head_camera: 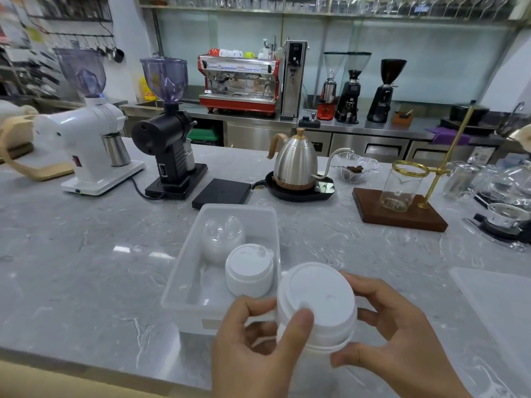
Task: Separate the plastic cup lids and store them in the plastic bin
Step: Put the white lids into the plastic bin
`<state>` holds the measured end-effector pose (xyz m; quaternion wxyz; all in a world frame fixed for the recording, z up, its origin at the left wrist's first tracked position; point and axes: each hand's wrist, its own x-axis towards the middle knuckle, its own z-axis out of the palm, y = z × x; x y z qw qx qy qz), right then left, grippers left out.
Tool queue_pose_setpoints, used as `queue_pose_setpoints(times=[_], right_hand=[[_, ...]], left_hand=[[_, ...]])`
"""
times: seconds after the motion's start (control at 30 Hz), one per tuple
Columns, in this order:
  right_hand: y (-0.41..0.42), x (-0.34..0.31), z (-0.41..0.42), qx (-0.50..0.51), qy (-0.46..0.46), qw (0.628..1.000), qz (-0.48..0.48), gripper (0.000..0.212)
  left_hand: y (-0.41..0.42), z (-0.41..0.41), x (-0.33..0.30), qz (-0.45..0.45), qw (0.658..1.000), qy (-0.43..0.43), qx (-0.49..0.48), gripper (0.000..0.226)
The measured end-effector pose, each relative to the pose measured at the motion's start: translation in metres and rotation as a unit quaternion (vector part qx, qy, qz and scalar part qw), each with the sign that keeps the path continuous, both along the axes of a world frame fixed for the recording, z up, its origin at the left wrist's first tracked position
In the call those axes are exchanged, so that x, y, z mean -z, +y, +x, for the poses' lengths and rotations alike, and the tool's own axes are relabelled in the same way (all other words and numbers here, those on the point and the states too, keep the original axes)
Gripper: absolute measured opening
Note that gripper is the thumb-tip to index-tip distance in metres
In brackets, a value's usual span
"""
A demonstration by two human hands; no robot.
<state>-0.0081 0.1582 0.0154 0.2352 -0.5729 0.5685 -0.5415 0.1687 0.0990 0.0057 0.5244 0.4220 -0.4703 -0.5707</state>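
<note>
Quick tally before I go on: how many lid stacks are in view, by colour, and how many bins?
White lid stacks: 2, one held by both hands, one in the bin
Clear dome lid stacks: 1, in the bin
Bins: 1
Total: 4
Left hand and right hand grip the held stack.

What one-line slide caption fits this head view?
Both hands, left hand and right hand, grip a stack of white lids beside the plastic bin holding clear dome lids.
</note>
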Motion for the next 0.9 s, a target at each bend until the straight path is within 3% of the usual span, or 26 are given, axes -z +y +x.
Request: queue_pose_setpoints(times=[0.17, 0.33, 0.47, 0.63, 0.8, 0.9], right_hand=[[-0.037, -0.018, 0.023, -0.029, 0.013, 0.998, -0.054, 0.081], [-0.103, -0.016, 0.05, -0.118, -0.038, 0.991, -0.058, 0.06], [-0.128, -0.013, 0.053, -0.125, -0.034, 0.991, -0.037, 0.044], [-0.135, -0.011, 0.045, -0.114, -0.045, 0.992, -0.028, 0.034], [-0.146, -0.015, 0.026, -0.1, 0.034, 0.994, 0.025, 0.017], [-0.153, -0.019, 0.019, -0.069, 0.138, 0.986, 0.054, 0.018]], left_hand=[[-0.039, 0.029, -0.036, -0.063, 0.997, -0.054, 0.002, 0.052], [-0.107, 0.08, -0.049, -0.051, 0.99, -0.123, 0.042, 0.054], [-0.142, 0.097, -0.057, -0.02, 0.975, -0.176, 0.134, 0.061], [-0.159, 0.086, -0.062, -0.038, 0.954, -0.247, 0.168, 0.042], [-0.172, 0.089, -0.065, -0.068, 0.92, -0.319, 0.215, 0.032], [-0.177, 0.084, -0.067, -0.116, 0.884, -0.379, 0.246, 0.027]])
